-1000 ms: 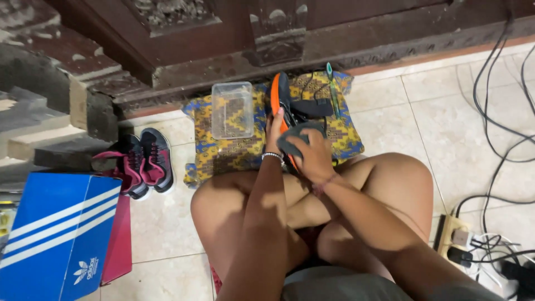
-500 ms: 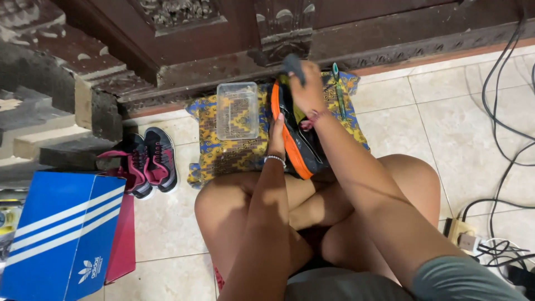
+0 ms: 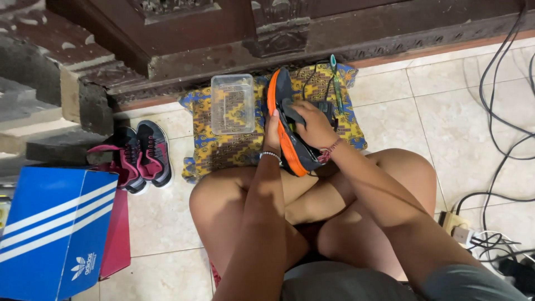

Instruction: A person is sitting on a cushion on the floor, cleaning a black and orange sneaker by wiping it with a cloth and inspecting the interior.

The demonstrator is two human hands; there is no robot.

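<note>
Dark sneaker with orange sole [image 3: 287, 136]: on edge above the crossed legs, over the near edge of a yellow-and-blue patterned cloth [image 3: 223, 150] spread on the tiled floor [image 3: 390, 117]. Left hand [image 3: 272, 131] clamped on the orange-soled side, beaded bracelet at the wrist. Right hand [image 3: 313, 125] closed around a dark brush-like object [image 3: 294, 111], pressed against the shoe's upper; exact kind hard to tell. Clear plastic container [image 3: 232, 103] on the cloth, just left of the sneaker. Green-handled tool [image 3: 336, 83] on the cloth's far right. Pair of black-and-pink sneakers [image 3: 136, 156] left, beside a blue striped shoebox [image 3: 50, 228]. Black cables [image 3: 501, 111] at right.
</note>
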